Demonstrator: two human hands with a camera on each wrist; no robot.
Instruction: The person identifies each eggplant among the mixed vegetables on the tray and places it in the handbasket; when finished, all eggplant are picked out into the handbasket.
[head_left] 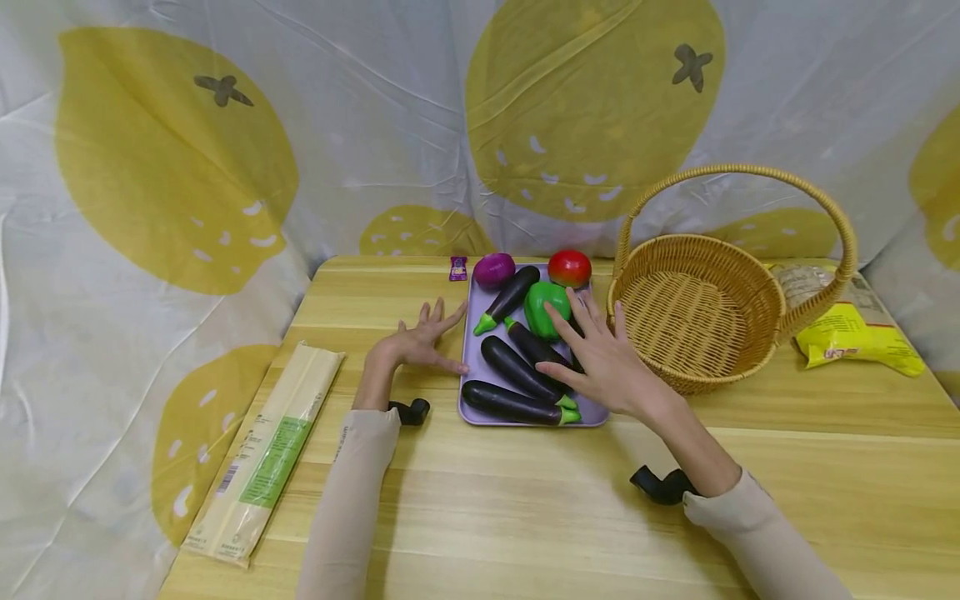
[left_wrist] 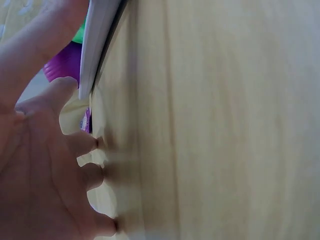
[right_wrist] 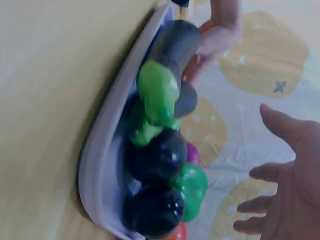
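A lilac tray (head_left: pixel 596 415) holds several eggplants (head_left: pixel 517 403), a green bell pepper (head_left: pixel 546 308), a purple onion (head_left: pixel 494 271) and a red tomato (head_left: pixel 570 268). My left hand (head_left: pixel 415 346) is at the tray's left edge with fingers spread. In the left wrist view, the thumb and index finger lie along the tray's rim (left_wrist: pixel 95 45), while the other fingertips reach down to the tabletop. Spread above the tray's right side, my right hand (head_left: pixel 606 364) partly hides the eggplants. The right wrist view shows its fingers (right_wrist: pixel 265 172) apart from the vegetables, holding nothing.
A wicker basket (head_left: pixel 757 350) with a tall handle stands right of the tray, a yellow bag (head_left: pixel 855 337) behind it. At left lies a long flat package (head_left: pixel 262 458). A small purple packet (head_left: pixel 458 268) sits near the table's back edge, before a lemon-print cloth (head_left: pixel 375 108).
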